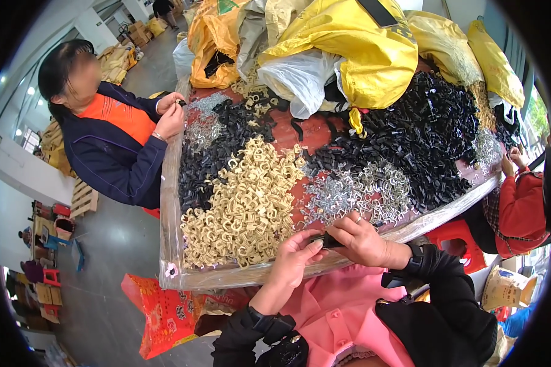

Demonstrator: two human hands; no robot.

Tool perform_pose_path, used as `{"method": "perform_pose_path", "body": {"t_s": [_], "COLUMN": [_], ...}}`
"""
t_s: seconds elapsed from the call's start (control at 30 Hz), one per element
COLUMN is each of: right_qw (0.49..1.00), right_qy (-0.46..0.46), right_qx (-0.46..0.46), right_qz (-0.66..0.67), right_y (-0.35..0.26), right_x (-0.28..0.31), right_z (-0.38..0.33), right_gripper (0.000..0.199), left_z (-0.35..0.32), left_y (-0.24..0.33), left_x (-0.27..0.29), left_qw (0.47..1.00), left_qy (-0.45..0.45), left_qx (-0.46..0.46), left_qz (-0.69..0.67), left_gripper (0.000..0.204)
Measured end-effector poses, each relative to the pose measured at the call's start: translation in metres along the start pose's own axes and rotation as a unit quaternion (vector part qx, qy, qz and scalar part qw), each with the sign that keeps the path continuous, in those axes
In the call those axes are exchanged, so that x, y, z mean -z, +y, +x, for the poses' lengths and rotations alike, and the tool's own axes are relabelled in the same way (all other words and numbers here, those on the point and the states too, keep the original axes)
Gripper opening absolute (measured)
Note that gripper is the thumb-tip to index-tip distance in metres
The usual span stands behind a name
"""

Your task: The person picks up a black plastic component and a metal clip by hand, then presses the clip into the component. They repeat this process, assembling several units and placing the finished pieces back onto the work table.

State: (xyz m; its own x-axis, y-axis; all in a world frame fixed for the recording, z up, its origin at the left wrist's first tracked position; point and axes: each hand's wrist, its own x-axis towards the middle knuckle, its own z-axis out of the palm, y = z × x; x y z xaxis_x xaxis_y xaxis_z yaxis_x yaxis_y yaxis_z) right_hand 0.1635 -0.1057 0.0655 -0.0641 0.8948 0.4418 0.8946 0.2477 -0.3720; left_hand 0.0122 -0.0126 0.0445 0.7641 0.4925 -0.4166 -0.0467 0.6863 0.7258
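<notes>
Over the front edge of the table, my left hand (pixel 296 260) and my right hand (pixel 358 240) meet around a small black part (pixel 330 241). Fingers of both hands are closed on it, so much of its shape is covered. A heap of beige U-shaped clips (pixel 242 208) lies beyond my left hand. Beyond my right hand are silver metal clips (pixel 379 189) and a patch of small grey metal pieces (pixel 330 199). Black plastic parts (pixel 434 134) spread in a large pile behind them.
The reddish table (pixel 312 131) has a plastic-wrapped rim (pixel 226 278). Yellow sacks (pixel 373 61) and a white plastic bag (pixel 297 82) stand at the back. One person (pixel 113 131) works at the left, another in a red sleeve (pixel 523 205) at the right. A red bag (pixel 162 315) sits below the near-left corner.
</notes>
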Motion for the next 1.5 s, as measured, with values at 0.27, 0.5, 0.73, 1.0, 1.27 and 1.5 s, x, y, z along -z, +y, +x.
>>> {"method": "perform_pose_path", "body": {"t_s": [0.27,0.5,0.73,1.0,1.27,1.5], "right_qw": [0.989,0.982,0.987,0.984,0.977,0.982], "right_qy": [-0.025,-0.089,-0.072,-0.062,-0.129,-0.083], "right_qx": [-0.049,-0.018,-0.022,-0.050,-0.053,-0.111], "right_qz": [0.134,0.164,0.142,0.160,0.164,0.128], "right_y": [0.022,0.044,0.041,0.032,0.030,0.045], "right_x": [-0.007,-0.002,-0.007,0.000,0.005,0.025], "right_z": [0.005,0.014,0.011,0.009,-0.006,-0.017], "right_gripper": [0.039,0.042,0.037,0.037,0.037,0.043], "left_z": [0.014,0.022,0.026,0.023,0.014,-0.001], "left_y": [0.002,0.006,0.001,0.005,-0.003,0.015], "left_x": [0.001,0.004,0.002,0.000,0.005,0.030], "left_qw": [1.000,0.999,0.999,0.999,0.998,0.997], "left_qy": [0.005,-0.003,0.010,-0.011,-0.031,0.039], "left_qx": [0.018,0.045,0.043,0.028,0.039,-0.049], "left_qz": [0.019,0.028,0.010,0.032,0.027,-0.038], "left_gripper": [0.027,0.028,0.028,0.029,0.027,0.026]}}
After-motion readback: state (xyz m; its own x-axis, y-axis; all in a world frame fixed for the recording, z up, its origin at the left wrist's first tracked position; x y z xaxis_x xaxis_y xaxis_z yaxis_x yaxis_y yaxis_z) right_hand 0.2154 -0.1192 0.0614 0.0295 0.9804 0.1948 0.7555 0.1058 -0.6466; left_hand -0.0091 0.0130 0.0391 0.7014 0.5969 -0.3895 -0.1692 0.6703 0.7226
